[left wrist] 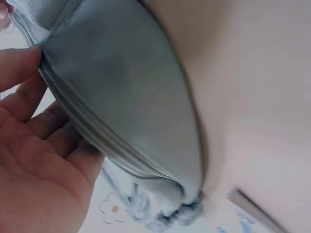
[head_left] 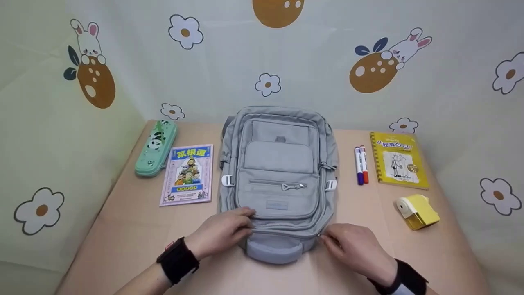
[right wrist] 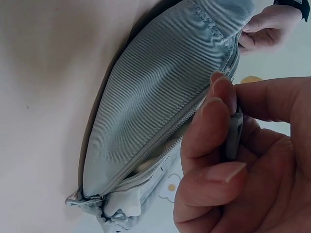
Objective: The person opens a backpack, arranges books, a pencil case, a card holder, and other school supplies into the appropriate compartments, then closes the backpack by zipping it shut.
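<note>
From my remote station I see a grey backpack (head_left: 278, 180) lying flat in the middle of a tan table (head_left: 123, 237), its top handle toward the near edge. My left hand (head_left: 223, 231) rests on the near left part of the backpack, its fingers laid along the ribbed zipper seam; the left wrist view shows fingertips (left wrist: 22, 65) pressed against that seam, lightly bent, wrapping nothing. My right hand (head_left: 356, 246) sits at the near right corner of the backpack, and the right wrist view shows its thumb and fingers pinching a small grey zipper pull (right wrist: 234, 133). In that same view the zipper (right wrist: 160, 141) stands partly open, a pale lining showing inside the gap. Both wrists wear black bands.

To the left of the backpack lies a comic book (head_left: 187, 174) with a pink border, and farther left a mint-green pencil case (head_left: 156, 148) with a panda on it. To the right lie two markers (head_left: 361, 164) side by side, one purple-tipped and one red-tipped, then a yellow spiral book (head_left: 399, 159) near the far right. Near the right edge, closer to me, stands a yellow pencil sharpener (head_left: 417, 211). A backdrop printed with rabbits and flowers surrounds the table.
</note>
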{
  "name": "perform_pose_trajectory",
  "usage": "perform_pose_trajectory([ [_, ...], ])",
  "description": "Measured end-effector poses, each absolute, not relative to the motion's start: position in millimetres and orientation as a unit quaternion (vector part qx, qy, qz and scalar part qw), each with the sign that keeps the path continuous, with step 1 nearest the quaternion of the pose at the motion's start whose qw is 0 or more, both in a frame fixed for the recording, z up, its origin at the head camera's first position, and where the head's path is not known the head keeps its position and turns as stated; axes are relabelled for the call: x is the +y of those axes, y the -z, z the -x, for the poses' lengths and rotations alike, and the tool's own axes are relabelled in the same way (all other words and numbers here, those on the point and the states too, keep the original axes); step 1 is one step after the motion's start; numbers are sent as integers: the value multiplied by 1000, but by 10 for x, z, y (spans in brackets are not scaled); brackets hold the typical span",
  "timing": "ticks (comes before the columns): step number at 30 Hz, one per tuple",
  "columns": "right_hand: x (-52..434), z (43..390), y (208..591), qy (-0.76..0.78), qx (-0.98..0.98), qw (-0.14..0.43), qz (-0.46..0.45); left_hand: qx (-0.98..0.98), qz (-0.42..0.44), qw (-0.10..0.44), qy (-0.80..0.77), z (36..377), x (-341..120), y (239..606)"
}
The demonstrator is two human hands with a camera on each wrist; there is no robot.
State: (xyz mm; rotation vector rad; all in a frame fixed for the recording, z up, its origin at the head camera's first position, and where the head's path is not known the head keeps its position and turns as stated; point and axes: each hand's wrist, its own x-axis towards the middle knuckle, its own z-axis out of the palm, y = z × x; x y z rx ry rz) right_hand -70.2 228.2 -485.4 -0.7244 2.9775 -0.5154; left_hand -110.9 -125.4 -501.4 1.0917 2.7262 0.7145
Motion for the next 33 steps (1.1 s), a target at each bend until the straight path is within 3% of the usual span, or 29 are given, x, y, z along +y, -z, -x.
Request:
perform_pose_trajectory([
  [7,2246,687,4828,182,957,47,221,898,-349,47,-263,1122,-1235,5074],
  [25,1848,677,4772,176,945,9,275,895,-339,42,-287,1128,-986,5092],
  [33,1841,724,4778,164,950,21,266,889,-361,56,-277,1136,-1044,5082],
])
